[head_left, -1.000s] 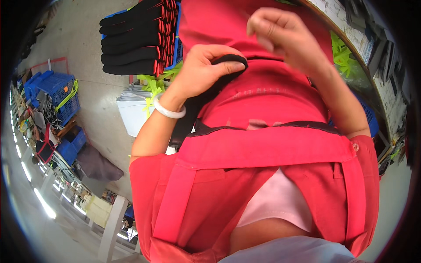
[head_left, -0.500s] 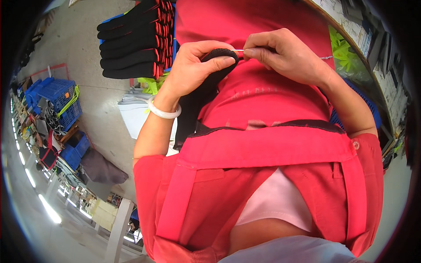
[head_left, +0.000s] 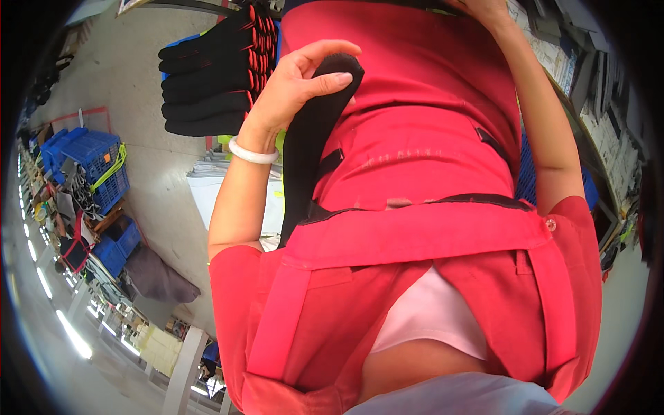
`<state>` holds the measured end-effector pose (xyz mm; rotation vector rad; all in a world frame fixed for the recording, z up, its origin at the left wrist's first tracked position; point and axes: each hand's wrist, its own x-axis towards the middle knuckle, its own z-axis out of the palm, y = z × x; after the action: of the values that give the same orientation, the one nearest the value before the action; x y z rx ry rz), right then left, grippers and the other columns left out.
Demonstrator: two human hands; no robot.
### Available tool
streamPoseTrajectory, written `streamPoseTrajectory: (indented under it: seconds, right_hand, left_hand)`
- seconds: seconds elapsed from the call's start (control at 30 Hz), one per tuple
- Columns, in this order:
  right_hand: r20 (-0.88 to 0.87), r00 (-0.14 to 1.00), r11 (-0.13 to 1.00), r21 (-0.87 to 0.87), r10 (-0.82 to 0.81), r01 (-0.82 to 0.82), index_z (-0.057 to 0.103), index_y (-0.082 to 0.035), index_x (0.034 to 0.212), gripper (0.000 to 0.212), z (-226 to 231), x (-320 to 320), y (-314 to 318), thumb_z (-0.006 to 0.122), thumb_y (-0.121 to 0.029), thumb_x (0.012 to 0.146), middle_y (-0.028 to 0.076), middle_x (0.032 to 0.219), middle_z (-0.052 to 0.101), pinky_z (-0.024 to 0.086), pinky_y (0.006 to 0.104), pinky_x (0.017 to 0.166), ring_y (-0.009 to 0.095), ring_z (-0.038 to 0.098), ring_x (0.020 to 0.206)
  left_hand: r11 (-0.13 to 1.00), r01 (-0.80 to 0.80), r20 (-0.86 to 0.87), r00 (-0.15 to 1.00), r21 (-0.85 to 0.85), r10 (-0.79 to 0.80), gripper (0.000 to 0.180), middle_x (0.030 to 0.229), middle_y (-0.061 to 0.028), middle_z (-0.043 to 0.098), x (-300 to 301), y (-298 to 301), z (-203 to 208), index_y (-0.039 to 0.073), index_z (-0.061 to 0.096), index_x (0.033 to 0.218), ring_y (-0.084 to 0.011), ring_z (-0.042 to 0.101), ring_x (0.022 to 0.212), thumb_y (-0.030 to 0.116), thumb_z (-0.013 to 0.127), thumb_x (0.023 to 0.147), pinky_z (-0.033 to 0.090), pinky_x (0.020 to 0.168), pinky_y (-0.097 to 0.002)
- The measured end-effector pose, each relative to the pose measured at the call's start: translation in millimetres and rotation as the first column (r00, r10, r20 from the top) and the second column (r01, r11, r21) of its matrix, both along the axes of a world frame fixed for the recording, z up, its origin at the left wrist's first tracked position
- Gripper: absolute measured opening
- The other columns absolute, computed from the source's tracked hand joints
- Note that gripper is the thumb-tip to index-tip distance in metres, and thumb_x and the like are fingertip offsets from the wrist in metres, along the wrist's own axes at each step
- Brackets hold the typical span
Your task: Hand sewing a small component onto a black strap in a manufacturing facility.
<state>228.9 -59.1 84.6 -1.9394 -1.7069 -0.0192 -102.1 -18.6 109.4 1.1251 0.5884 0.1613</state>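
My left hand [head_left: 299, 83], with a white bangle [head_left: 253, 152] on its wrist, grips the rounded end of a long black padded fabric strip [head_left: 311, 138]. The thumb lies on its near face and the fingers curl behind. From there the strip hangs down along my left side. At the top edge of the view, my right hand [head_left: 485, 10] is partly cut off beyond my lap. Its fingertips are hidden, and so is anything they may hold. A red apron [head_left: 408, 83] covers my lap.
Stacked black fabric pieces with red edges [head_left: 214, 76] lie on a blue crate at far left. White sheets [head_left: 214, 187] are piled below them. Blue crates [head_left: 90, 155] stand on the floor further left. On the right are a bench edge [head_left: 588, 149] and another blue crate [head_left: 526, 169].
My right hand has left the strip's end and the thin white piece it pinched there, moving far forward to the top edge. My left hand keeps its grip, shifted slightly left and up.
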Motion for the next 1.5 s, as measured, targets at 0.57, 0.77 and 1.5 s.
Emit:
streamPoseTrajectory:
  seconds: [0.57,0.77,1.5]
  right_hand:
    - [-0.937,0.303,0.822,-0.309,-0.176,-0.478,0.066,-0.004,0.088,0.051,18,-124,-24,0.043,-0.048,0.099,0.001,0.063,0.058,0.045,0.0236,0.052,0.009,0.055,0.056]
    - [-0.796,0.594,0.866,-0.211,0.117,-0.453,0.064,-0.004,0.091,0.027,5,-137,-18,0.057,-0.03,0.095,-0.001,0.067,0.056,0.044,0.022,0.052,0.006,0.053,0.058]
    - [-0.899,0.423,0.735,-0.361,-0.112,-0.574,0.065,-0.002,0.096,0.026,-7,-182,-7,0.063,-0.028,0.091,0.0,0.08,0.065,0.046,0.0204,0.057,0.005,0.057,0.066]
  left_hand:
    - [0.98,-0.163,-0.031,0.987,-0.111,0.16,0.038,0.1,-0.0059,0.067,4,20,-8,-0.003,0.06,0.118,-0.0112,0.063,0.09,0.001,0.07,0.082,0.05,0.083,-0.0225]
    - [0.974,-0.226,0.062,0.972,-0.001,0.226,0.033,0.098,-0.0049,0.068,19,9,-11,-0.004,0.062,0.113,-0.0109,0.064,0.085,0.003,0.07,0.082,0.052,0.081,-0.0219]
    - [0.88,-0.465,-0.06,0.885,-0.095,0.461,0.02,0.088,-0.0095,0.067,-34,12,-42,-0.002,0.064,0.1,-0.0192,0.066,0.069,0.011,0.068,0.086,0.056,0.06,-0.0306]
